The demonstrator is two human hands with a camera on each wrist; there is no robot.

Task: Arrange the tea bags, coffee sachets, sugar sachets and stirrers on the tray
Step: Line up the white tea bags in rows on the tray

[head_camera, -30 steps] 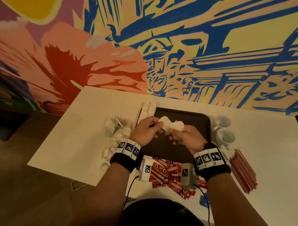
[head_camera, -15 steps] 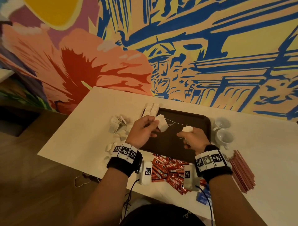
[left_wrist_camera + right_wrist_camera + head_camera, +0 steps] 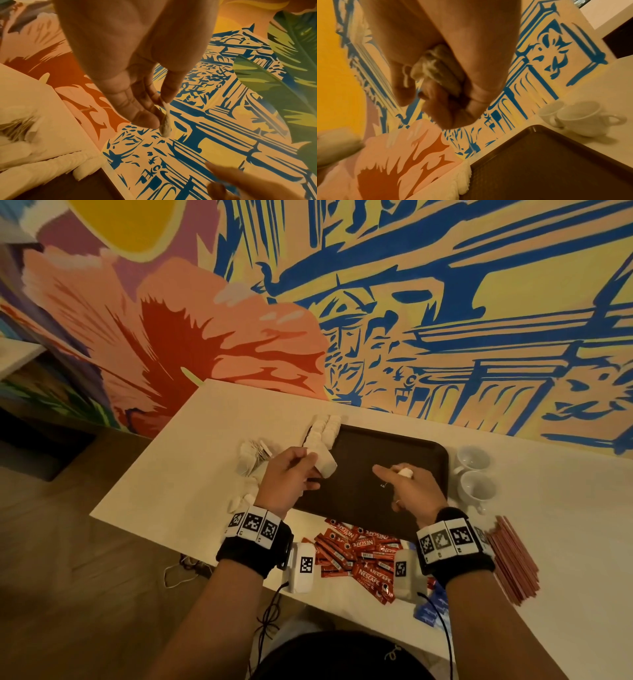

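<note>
A dark brown tray lies on the white table, with a row of white tea bags along its left edge. Over the tray's left side my left hand pinches one white tea bag between thumb and fingers; the left wrist view shows the same tea bag edge-on. Over the tray's middle my right hand is curled round another tea bag, which looks bunched in the fist in the right wrist view. Red coffee sachets are heaped in front of the tray. Reddish stirrers lie at the right.
A loose pile of tea bags sits on the table left of the tray. Two white cups stand right of the tray. Blue sachets lie at the near table edge. A painted wall rises behind the table.
My hands were together with two tea bags touching; they have pulled apart, the right hand moving right with its tea bag, the left keeping the other.
</note>
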